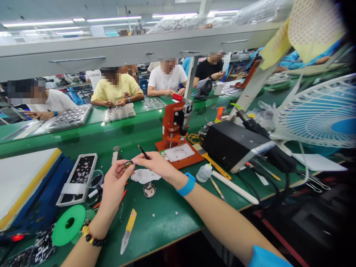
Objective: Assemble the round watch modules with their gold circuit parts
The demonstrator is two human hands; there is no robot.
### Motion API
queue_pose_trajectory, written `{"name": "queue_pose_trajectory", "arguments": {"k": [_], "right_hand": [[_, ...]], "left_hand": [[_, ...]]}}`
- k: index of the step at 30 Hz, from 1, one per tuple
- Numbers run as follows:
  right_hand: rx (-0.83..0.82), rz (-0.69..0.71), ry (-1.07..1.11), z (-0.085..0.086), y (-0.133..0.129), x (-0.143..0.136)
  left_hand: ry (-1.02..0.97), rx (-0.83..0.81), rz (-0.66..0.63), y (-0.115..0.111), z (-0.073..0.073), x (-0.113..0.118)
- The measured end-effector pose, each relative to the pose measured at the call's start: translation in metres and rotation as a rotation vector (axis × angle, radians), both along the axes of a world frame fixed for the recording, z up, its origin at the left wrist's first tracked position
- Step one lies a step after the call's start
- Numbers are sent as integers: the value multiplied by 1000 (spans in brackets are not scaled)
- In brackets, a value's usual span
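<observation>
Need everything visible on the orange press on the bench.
The press stands upright on the green bench, left of a black box. Its painted, metal-looking frame rises from a flat base of the same orange. At the top, a lever with a red grip joins a silvery linkage; below that, a dark, metal-tipped plunger points down. A white sheet lies on the base. Neither hand grips the press.

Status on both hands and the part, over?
Left hand holding small round part. Right hand gripping slim dark tool beside it. White cloth and second round part lying close by.
</observation>
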State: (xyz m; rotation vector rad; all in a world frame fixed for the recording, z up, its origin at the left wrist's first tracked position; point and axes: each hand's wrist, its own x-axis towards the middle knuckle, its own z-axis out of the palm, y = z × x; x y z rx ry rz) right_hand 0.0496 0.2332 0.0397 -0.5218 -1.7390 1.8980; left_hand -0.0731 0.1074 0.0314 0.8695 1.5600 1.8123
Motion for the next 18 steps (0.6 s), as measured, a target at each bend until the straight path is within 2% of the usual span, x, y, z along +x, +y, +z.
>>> {"name": "queue_pose_trajectory", "arguments": {"k": [18], "right_hand": [[2,-12,-29,4,-4,2]], "left_hand": [[2,1,-4,-1,2,2]]}}
